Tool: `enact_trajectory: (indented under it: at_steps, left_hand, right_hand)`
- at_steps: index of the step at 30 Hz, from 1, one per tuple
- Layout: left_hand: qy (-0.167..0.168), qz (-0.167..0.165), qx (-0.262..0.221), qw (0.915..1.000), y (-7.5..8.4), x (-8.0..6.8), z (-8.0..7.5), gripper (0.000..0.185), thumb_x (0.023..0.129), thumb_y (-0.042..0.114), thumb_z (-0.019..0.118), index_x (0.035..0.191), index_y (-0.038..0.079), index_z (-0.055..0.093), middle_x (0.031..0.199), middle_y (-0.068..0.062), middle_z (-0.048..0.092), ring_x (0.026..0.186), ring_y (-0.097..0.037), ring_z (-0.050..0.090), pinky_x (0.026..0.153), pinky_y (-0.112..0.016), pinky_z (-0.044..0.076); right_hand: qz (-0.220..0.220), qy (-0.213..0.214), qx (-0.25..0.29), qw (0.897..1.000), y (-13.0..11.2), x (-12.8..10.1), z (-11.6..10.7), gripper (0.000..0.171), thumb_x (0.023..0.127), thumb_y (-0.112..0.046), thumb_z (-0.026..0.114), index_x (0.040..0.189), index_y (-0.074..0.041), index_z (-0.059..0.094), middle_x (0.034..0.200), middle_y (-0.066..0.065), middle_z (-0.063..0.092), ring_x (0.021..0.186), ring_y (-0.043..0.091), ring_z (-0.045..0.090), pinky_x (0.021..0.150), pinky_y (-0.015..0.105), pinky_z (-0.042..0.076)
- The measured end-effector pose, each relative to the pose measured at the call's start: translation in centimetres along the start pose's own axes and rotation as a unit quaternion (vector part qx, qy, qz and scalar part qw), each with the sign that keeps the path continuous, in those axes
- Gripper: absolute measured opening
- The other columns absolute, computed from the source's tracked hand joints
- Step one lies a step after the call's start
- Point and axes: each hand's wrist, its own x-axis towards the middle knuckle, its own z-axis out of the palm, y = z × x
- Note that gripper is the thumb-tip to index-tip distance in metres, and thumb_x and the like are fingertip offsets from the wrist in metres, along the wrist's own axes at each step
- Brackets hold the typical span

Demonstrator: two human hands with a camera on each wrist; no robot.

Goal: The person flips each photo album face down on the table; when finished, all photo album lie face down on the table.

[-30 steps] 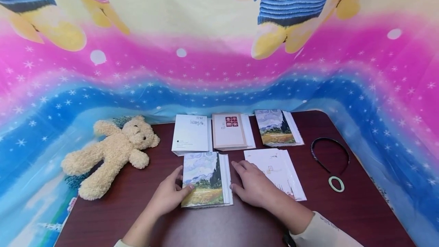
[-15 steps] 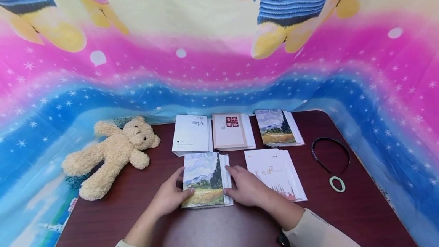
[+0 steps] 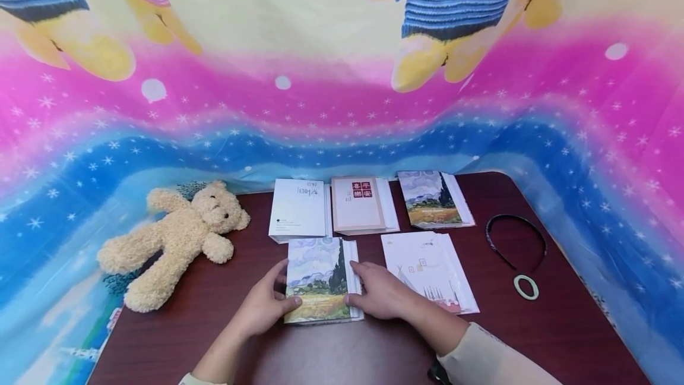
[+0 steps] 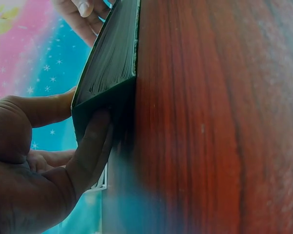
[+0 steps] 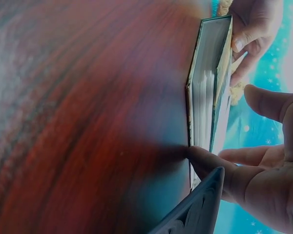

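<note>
Painted-cover book point(image 3: 319, 278) lying flat near the front edge of the dark red table point(image 3: 561, 325), spine towards the person's left. Left hand point(image 3: 262, 305) grips the spine side, thumb on the cover and fingers curled against the lower corner point(image 4: 90, 151). Right hand point(image 3: 382, 296) holds the page-edge side; one fingertip point(image 5: 200, 158) sits at the base of the page block, thumb above the cover. Step in hand, as judged: seating both grips before raising or opening the book. The next move calls for fingers working beneath the edges. Adjacent: white book point(image 3: 427, 266) just right; three further books point(image 3: 358, 204) behind; teddy bear point(image 3: 176, 236) left; headband point(image 3: 515, 239) and ring point(image 3: 526, 287) right.
</note>
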Motion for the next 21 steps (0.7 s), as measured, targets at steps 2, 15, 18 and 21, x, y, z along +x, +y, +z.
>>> enact_trajectory:
  at_steps: [2, 15, 18, 21]
  left_hand:
    - [0.000, 0.000, -0.006, 1.0000, -0.01, 0.09, 0.06, 0.095, 0.082, 0.009, 0.088, 0.160, 0.008, 0.035, 0.125, -0.019, 0.060, 0.080, -0.019, 0.066, 0.065, -0.036, 0.057]
    - [0.002, -0.018, -0.038, 0.9991, 0.56, -0.18, -0.29, 0.089, 0.080, 0.014, 0.089, 0.153, -0.005, 0.043, 0.129, -0.018, 0.062, 0.086, -0.020, 0.066, 0.067, -0.036, 0.056]
    - [-0.002, -0.022, -0.047, 0.9986, 0.63, -0.24, -0.43, 0.088, 0.081, 0.017, 0.089, 0.153, -0.003, 0.044, 0.130, -0.019, 0.061, 0.089, -0.021, 0.066, 0.069, -0.035, 0.056]
    - [-0.009, -0.022, -0.066, 0.9976, 0.78, -0.25, -0.52, 0.089, 0.082, 0.019, 0.088, 0.155, -0.001, 0.042, 0.134, -0.022, 0.060, 0.091, -0.023, 0.067, 0.071, -0.036, 0.057]
  right_hand:
    - [0.007, -0.004, 0.004, 1.000, 0.06, 0.05, 0.00, 0.079, 0.095, -0.036, 0.074, 0.152, 0.008, 0.043, 0.150, 0.027, 0.051, 0.141, 0.040, 0.047, 0.116, 0.053, 0.038]
    - [0.009, -0.002, 0.014, 1.000, -0.11, -0.08, 0.11, 0.077, 0.094, -0.037, 0.075, 0.151, 0.007, 0.047, 0.149, 0.025, 0.053, 0.140, 0.039, 0.048, 0.115, 0.054, 0.039]
    - [0.012, -0.007, 0.013, 1.000, -0.21, -0.08, 0.07, 0.076, 0.094, -0.039, 0.074, 0.152, 0.003, 0.047, 0.149, 0.023, 0.053, 0.140, 0.038, 0.049, 0.115, 0.054, 0.040]
    - [0.016, -0.013, 0.014, 1.000, -0.25, -0.06, 0.01, 0.075, 0.095, -0.041, 0.074, 0.153, -0.001, 0.048, 0.148, 0.021, 0.055, 0.139, 0.036, 0.050, 0.113, 0.054, 0.041]
